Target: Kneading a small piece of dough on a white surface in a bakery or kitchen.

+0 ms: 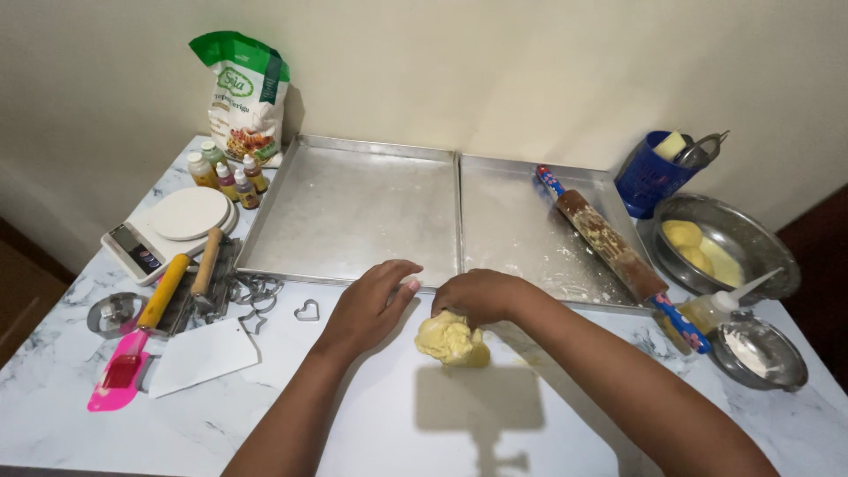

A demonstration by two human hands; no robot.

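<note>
Two hands are on my feed, both working at a lump of yellow dough that sits on the marble table, and I place everything else from that lump. My right hand lies on the dough's far top edge, fingers curled down over it and pressing; I cannot tell whether they actually close round it. My left hand rests just left of the dough, palm down, fingers loosely spread and slightly bent, holding nothing; its fingertips come near the right hand without clearly touching the dough.

Directly beyond the dough lie two metal baking trays side by side. A floury rolling pin lies slantwise on the tray beyond and right of the dough. Further right stands a steel bowl holding more yellow dough, with a small squeeze bottle in front of it. Left of the dough lie a heart-shaped cutter, a white scraper and a pink spatula. Far left beyond sits a kitchen scale.
</note>
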